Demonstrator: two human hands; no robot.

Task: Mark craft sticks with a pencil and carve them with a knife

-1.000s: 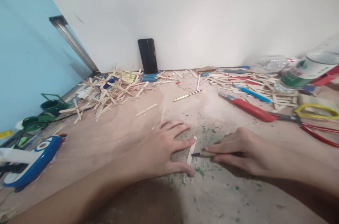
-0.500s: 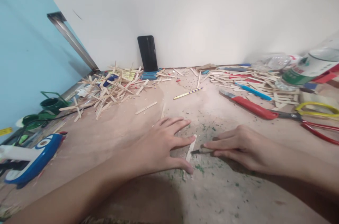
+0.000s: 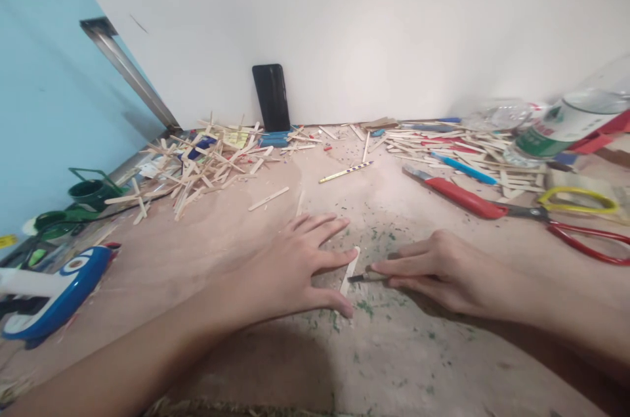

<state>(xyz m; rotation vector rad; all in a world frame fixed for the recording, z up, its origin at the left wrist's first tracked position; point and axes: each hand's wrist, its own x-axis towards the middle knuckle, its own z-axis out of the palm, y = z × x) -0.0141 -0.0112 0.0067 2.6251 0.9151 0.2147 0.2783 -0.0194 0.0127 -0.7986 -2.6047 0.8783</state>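
Flat on the table (image 3: 236,233) lies a short pale wooden stick (image 3: 350,270), slanted between my hands. My left hand (image 3: 305,266) is spread open, its index finger on the stick's far end and its thumb near the lower end. Pinched in the fingers of my right hand (image 3: 433,269) is a thin tool (image 3: 367,277) with a dark tip, which meets the right side of the stick. Green shavings (image 3: 365,307) are scattered around the stick and beneath the tool.
Piles of wooden sticks (image 3: 216,164) stand at the back left and back right. A black phone (image 3: 272,98) leans on the wall. To the right are a red-handled knife (image 3: 462,197), scissors (image 3: 581,200) and a bottle (image 3: 556,125). A blue-white object (image 3: 73,289) sits left.
The view has shifted slightly, so everything appears a little further left. Both hands keep nearly the same pose, with the tool tip still at the stick.
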